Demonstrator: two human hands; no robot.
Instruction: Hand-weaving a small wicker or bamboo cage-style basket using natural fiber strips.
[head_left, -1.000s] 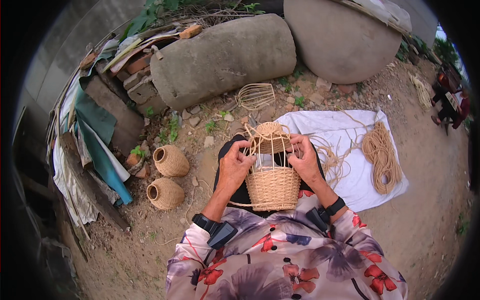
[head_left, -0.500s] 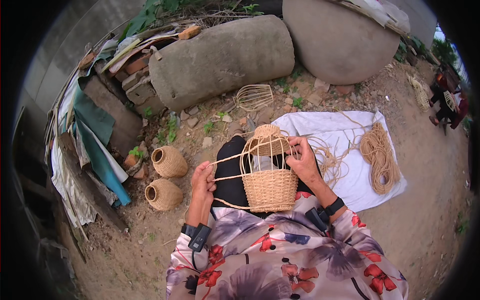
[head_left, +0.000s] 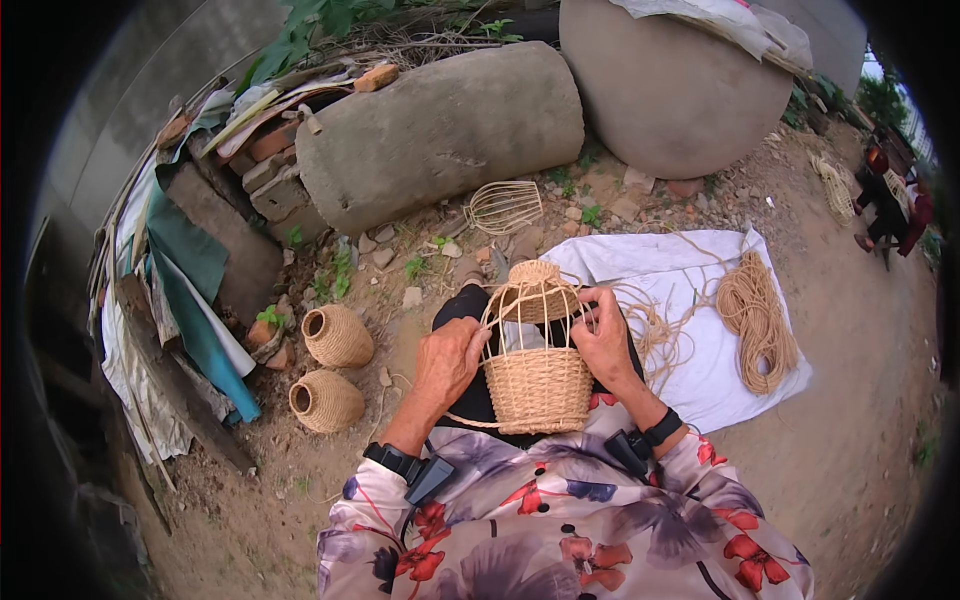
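A partly woven basket (head_left: 540,388) rests on my lap, its body and far end woven and bare ribs showing between. My left hand (head_left: 450,360) is closed at the basket's left side, pinching a twisted straw cord by the ribs. Some of that cord is hidden behind the fingers. On the right side, my right hand (head_left: 603,338) grips the ribs, thumb and fingertips bent around them. A loose cord end trails from the basket's lower left edge.
Two woven jar-shaped baskets (head_left: 338,336) lie on the dirt at left. A bare rib frame (head_left: 505,207) lies ahead. On the right, a white cloth (head_left: 640,247) bears a cord coil (head_left: 757,320). Beyond are a concrete cylinder (head_left: 445,135) and, far right, another person (head_left: 890,205).
My left hand has moved right, from holding the cord stretched out to close against the basket's ribs. My right hand stays at the right side.
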